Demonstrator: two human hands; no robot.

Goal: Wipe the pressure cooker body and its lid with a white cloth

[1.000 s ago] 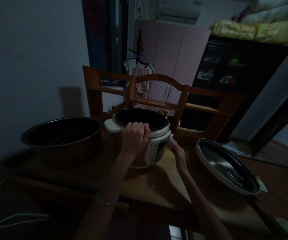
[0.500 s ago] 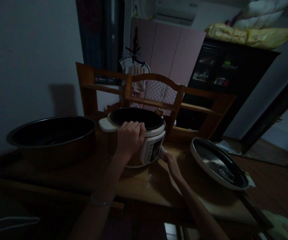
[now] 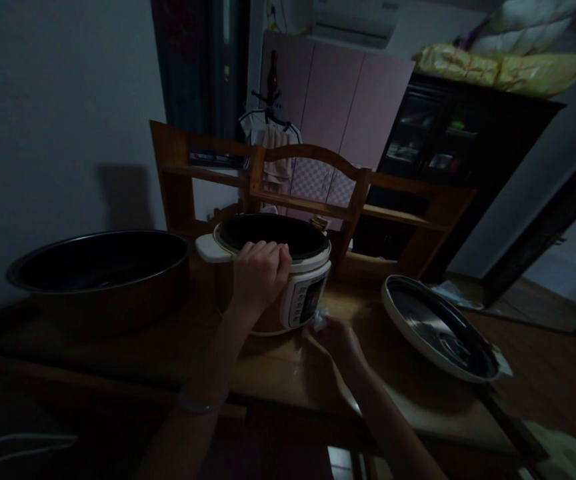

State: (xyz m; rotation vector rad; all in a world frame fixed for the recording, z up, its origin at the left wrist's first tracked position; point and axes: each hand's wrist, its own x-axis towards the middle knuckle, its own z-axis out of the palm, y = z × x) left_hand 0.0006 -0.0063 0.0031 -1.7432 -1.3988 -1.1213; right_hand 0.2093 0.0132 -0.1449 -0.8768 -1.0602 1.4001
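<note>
Left hand (image 3: 259,277) curls fingers over a round white-and-brown cooker (image 3: 272,325); right hand (image 3: 339,341) pinches a crumpled white wad (image 3: 321,318) near the front edge of the wooden bench (image 3: 281,373).

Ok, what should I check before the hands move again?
1. Left hand on the cooker's front rim: ok, fingers curled over it.
2. Right hand holding the white cloth or tissue: ok, by the cooker's lower front.
3. Cooker upright on the table: ok.
4. Lid clear of the cooker: ok, apart at the right.
5. Cooker unplugged: cannot tell.
6. Cooker's inside clean: cannot tell, too dark.
</note>
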